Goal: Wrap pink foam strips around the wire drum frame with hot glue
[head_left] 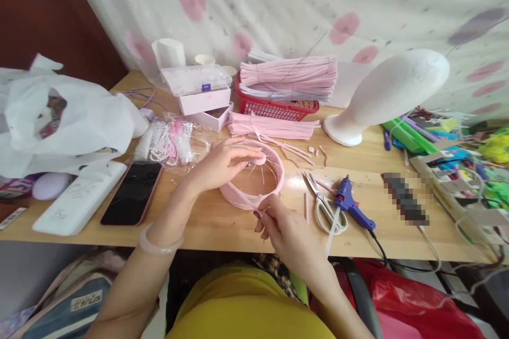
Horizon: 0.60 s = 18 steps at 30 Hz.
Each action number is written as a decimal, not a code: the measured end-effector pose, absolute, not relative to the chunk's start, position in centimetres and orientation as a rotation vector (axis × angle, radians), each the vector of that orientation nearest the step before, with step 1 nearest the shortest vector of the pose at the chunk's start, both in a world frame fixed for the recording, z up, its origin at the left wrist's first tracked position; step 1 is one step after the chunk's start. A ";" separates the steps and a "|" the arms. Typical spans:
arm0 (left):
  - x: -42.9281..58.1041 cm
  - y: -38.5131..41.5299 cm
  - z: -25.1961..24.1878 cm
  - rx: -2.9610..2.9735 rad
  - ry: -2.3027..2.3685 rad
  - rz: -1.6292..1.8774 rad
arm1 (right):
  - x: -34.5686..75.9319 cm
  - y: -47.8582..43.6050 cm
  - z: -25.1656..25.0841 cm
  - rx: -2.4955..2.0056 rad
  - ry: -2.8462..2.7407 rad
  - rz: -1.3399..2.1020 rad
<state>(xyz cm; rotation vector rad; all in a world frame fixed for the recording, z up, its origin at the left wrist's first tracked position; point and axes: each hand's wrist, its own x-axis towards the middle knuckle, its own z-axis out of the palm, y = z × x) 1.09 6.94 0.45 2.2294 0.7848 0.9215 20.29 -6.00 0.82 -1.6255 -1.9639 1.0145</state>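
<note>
A round pink ring frame [276, 183] wrapped in fuzzy pink strip lies on the wooden table [222, 225], with thin wire spokes running to a small pink hub in its middle. My left hand [222, 164] rests over the ring's far left side, fingertips closed on the hub. My right hand [284, 225] is at the ring's near edge, fingers pinched on a pink strip that runs along the rim.
Loose pink strips [274, 127] and a red basket [278, 108] of more lie behind the ring. Scissors [324, 206] and a blue glue gun [352, 206] sit to the right, a phone [133, 193] and bead bags [170, 140] to the left. A white foam head [389, 92] stands at back right.
</note>
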 end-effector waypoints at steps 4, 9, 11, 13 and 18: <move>1.1 6.9 0.2 2.219 0.777 0.940 | 21.0 -5.3 0.3 -1.677 -1.817 1.105; 1.1 7.3 0.1 2.277 0.745 0.965 | 22.4 -4.6 -0.5 -1.697 -1.697 1.088; 1.0 7.6 0.0 2.306 0.760 0.963 | 23.1 -4.1 -0.7 -1.698 -1.713 1.008; 1.0 7.9 -0.2 2.320 0.772 0.948 | 23.7 -3.6 -0.8 -1.670 -1.778 0.871; 1.3 8.3 -0.6 2.339 0.787 0.920 | 24.3 -2.6 -0.9 -1.454 -1.922 0.631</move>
